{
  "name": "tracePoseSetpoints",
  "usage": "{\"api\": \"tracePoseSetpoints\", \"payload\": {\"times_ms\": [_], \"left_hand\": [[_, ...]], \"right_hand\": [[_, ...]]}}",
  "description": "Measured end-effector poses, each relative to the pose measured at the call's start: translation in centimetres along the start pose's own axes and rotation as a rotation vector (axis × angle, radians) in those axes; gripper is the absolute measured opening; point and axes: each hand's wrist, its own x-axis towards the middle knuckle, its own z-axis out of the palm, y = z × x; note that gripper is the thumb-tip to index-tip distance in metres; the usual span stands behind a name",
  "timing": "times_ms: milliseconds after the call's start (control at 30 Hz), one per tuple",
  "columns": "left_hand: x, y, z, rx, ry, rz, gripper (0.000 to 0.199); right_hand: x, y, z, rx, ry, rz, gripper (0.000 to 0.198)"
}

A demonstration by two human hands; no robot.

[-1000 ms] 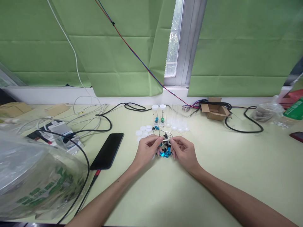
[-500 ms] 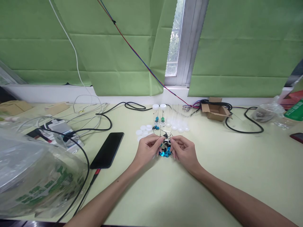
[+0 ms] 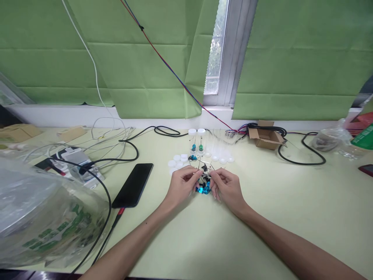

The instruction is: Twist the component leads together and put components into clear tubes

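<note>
My left hand [image 3: 183, 182] pinches a thin metal rod [image 3: 199, 163] that points up from the fingertips. Close beside it, my right hand [image 3: 227, 186] is closed in a pinch on another thin metal piece [image 3: 212, 167], whose exact kind is too small to make out. Shiny blue parts [image 3: 203, 190] and small black parts [image 3: 204, 167] lie in a cluster between and behind both hands, partly covered by the fingers. Beyond them stand two clear tubes with white lids, one holding a blue piece [image 3: 194, 147] and the other a green piece [image 3: 201, 147].
White round caps [image 3: 176, 158] lie left of the cluster; several clear tubes [image 3: 223, 149] stand behind it. A black phone [image 3: 133, 186] with a cable, a plastic bag [image 3: 55, 221], tangled cords and an open cardboard box [image 3: 265, 139] surround the area.
My fingertips have parted slightly, and the metal pieces show more at the fingertips. Some right-hand fingers have loosened a little. Otherwise only a small camera shift shows.
</note>
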Motion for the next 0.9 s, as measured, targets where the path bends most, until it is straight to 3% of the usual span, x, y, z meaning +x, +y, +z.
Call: {"api": "tracePoseSetpoints", "payload": {"times_ms": [500, 900], "left_hand": [[0.59, -0.18, -0.1, -0.212, 0.005, -0.21, 0.032], [0.31, -0.19, 0.07, -0.135, -0.018, -0.121, 0.031]], "right_hand": [[0.04, 0.3, -0.25, -0.071, -0.011, -0.066, 0.027], [0.0, -0.08, -0.31, -0.122, -0.021, -0.059, 0.037]]}}
